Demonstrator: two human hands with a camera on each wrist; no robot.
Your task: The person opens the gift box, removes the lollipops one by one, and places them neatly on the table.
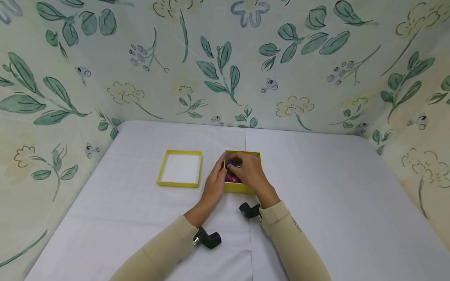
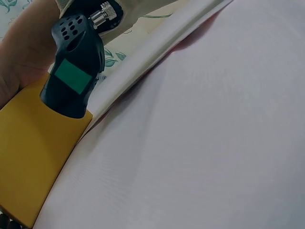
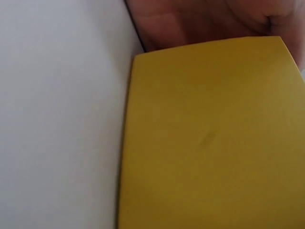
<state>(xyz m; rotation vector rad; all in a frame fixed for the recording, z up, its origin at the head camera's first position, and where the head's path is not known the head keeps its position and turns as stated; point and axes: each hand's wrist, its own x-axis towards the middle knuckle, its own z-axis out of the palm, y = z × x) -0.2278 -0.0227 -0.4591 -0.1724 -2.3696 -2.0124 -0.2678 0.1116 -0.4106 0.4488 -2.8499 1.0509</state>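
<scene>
Yellow card, or something with that smooth look, forms the square box (image 1: 239,188) I am watching from my end, set near the middle of the white tablecloth (image 1: 334,203) with its top uncovered. Through the head camera I see the left hand (image 1: 213,182) laid along the box's left side, its fingers extended and touching the wall. The right hand (image 1: 250,169) reaches over the near right part of the rim, fingers bent down inside, thumb and forefinger close to the shiny purple and red contents (image 1: 233,178). From this height I cannot tell whether those fingertips pinch a piece or merely touch it.

To the left of the box, apart from it, a shallow yellow-rimmed square piece (image 1: 177,184) lies flat on the cloth, its inside white. Beige sleeves (image 1: 159,248) cover both forearms, and a dark wrist camera (image 1: 210,239) juts inward from each cuff. My left wrist feed gives me one yellow wall at the left edge and the other dark wrist camera, marked with a green patch, in front of it. My right wrist feed is mostly yellow wall, with part of a palm beyond its edge. Leaf-and-flower fabric (image 1: 218,70) hangs behind the table.
</scene>
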